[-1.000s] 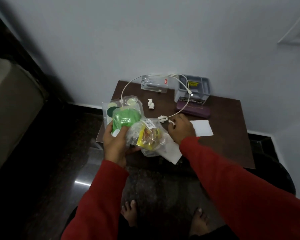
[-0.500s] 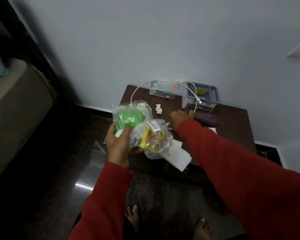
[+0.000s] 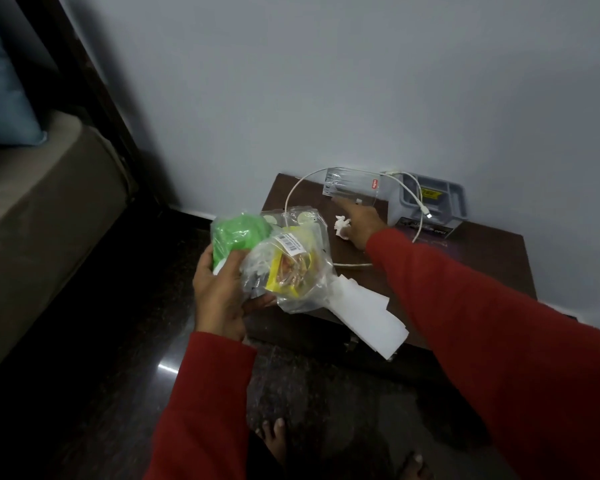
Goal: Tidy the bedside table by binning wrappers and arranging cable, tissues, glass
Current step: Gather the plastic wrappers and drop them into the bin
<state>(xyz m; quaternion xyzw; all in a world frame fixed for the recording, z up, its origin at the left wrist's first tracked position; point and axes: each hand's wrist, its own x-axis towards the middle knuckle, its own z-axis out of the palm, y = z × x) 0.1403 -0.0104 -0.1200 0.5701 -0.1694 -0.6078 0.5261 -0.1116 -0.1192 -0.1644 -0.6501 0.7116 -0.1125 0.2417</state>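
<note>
Head | left grip (image 3: 222, 292) clutches wrappers (image 3: 284, 268) | right grip (image 3: 355, 221) beside tissue (image 3: 342, 224)

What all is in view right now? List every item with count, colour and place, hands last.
wrappers: a bunch, green, yellow and clear, held in the left hand over the table's front left
white paper: at least one sheet, hanging from the bunch
crumpled tissue: one, white, mid table, at the right hand
cable: one, white, looping from the table's back left, across the organiser, to the front
glass: one, clear, lying on its side at the back
organiser: one, grey, back right
bedside table: one, dark brown, against the wall
left hand: grip closed on wrappers
right hand: reaching at the tissue, one finger extended toward the glass
</note>
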